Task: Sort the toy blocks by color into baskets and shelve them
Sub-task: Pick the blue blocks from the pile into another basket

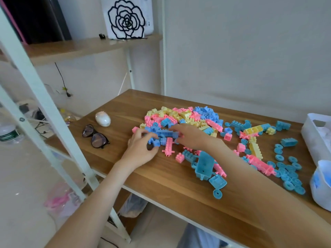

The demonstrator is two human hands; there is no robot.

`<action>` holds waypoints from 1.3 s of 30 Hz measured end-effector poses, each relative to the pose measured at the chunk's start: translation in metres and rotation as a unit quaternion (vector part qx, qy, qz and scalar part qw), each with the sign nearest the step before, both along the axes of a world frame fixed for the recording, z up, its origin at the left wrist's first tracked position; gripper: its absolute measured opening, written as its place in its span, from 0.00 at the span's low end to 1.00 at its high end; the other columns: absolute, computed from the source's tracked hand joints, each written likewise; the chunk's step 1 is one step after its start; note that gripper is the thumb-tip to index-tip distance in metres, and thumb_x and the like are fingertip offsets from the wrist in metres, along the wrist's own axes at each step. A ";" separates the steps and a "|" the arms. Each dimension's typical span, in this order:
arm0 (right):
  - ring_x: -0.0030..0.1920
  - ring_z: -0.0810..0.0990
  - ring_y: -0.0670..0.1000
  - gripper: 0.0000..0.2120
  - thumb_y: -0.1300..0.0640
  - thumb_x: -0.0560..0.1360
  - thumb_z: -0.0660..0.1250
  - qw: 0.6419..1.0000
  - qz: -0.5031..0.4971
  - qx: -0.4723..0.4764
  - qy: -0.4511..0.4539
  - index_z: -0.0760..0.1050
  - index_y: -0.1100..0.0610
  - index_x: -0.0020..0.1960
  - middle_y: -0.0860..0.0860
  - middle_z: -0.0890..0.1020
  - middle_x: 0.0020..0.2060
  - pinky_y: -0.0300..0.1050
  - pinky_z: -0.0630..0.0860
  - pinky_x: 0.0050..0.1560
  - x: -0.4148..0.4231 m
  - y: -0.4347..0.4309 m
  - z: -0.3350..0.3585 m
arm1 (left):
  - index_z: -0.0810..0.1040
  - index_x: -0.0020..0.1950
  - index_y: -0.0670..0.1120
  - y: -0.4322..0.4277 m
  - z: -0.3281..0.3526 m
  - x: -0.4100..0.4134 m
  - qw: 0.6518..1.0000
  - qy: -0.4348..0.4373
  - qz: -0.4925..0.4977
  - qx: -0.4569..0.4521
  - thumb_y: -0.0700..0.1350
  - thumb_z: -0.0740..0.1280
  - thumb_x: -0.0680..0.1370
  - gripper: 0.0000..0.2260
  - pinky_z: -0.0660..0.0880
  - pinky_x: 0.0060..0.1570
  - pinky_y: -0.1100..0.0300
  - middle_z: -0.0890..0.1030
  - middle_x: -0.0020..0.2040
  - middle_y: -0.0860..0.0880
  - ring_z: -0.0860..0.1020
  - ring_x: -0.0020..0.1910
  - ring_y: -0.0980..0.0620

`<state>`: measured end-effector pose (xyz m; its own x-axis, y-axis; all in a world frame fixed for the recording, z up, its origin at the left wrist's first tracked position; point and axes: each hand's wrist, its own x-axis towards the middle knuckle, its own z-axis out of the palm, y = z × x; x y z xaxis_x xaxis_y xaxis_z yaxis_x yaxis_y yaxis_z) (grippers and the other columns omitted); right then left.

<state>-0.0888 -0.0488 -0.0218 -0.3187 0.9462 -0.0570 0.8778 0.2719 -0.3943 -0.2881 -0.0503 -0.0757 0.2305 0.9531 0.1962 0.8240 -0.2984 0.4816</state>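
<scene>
- Both hands work at the left fringe of the block pile (180,120), which sits mid-surface toward the far edge; pink, yellow and blue are still mixed there.
- The left hand (141,147) is curled, fingertips pinching a small blue block (156,143); the grip looks light, just enough to lift it.
- The right hand (189,136) lies palm-down, fingers half closed over a long blue piece (165,133). I cannot tell whether it has it gripped or only steadied.
- My guess is blue is being gathered: blue wheels (288,173) already lie in a cluster by the right edge, near a white basket (320,192) with blue inside.
- A second white basket (311,138) stands behind it at the right edge.
- Glasses (95,136) lie near the surface's left edge, clear of the sorting.
</scene>
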 end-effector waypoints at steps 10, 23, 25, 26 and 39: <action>0.56 0.75 0.50 0.21 0.60 0.78 0.61 1.000 0.012 -0.018 -0.013 0.64 0.49 0.70 0.51 0.73 0.61 0.44 0.73 0.56 -0.007 0.017 -0.011 | 0.74 0.52 0.53 0.001 0.001 -0.004 0.997 -0.075 -0.032 0.001 0.43 0.66 0.77 0.07 0.61 0.58 0.69 0.66 0.63 0.54 0.65 0.61 0.62; 0.58 0.75 0.50 0.28 0.59 0.77 0.64 0.996 0.026 -0.062 -0.050 0.58 0.47 0.73 0.50 0.73 0.64 0.48 0.74 0.60 -0.001 0.017 -0.015 | 0.59 0.70 0.54 -0.002 0.000 -0.004 0.990 -0.136 -0.018 -0.002 0.42 0.65 0.78 0.25 0.69 0.52 0.66 0.67 0.64 0.52 0.71 0.59 0.56; 0.56 0.76 0.49 0.26 0.60 0.77 0.63 0.997 0.015 -0.064 -0.030 0.61 0.47 0.72 0.50 0.75 0.61 0.48 0.74 0.59 -0.001 0.018 -0.015 | 0.61 0.72 0.54 -0.002 0.000 -0.003 0.993 -0.110 -0.035 0.003 0.42 0.64 0.79 0.24 0.67 0.58 0.65 0.66 0.67 0.52 0.68 0.64 0.56; 0.55 0.75 0.49 0.23 0.59 0.77 0.63 0.998 0.010 -0.054 -0.020 0.63 0.49 0.70 0.50 0.76 0.60 0.46 0.73 0.59 -0.001 0.018 -0.014 | 0.63 0.72 0.54 -0.001 0.000 -0.002 0.995 -0.089 -0.043 0.008 0.42 0.63 0.79 0.23 0.65 0.60 0.66 0.65 0.67 0.52 0.67 0.66 0.57; 0.63 0.67 0.50 0.19 0.63 0.79 0.56 0.996 0.073 0.032 -0.048 0.63 0.54 0.69 0.51 0.69 0.66 0.46 0.67 0.62 -0.033 0.003 -0.005 | 0.66 0.65 0.46 -0.001 -0.010 0.003 0.998 0.007 -0.029 0.064 0.45 0.62 0.79 0.15 0.63 0.59 0.65 0.60 0.66 0.48 0.64 0.66 0.52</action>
<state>-0.1222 -0.0461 -0.0267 -0.4493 0.8927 -0.0343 0.8600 0.4218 -0.2873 -0.2853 -0.0517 -0.0853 0.2875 0.9056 0.3119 0.8107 -0.4034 0.4242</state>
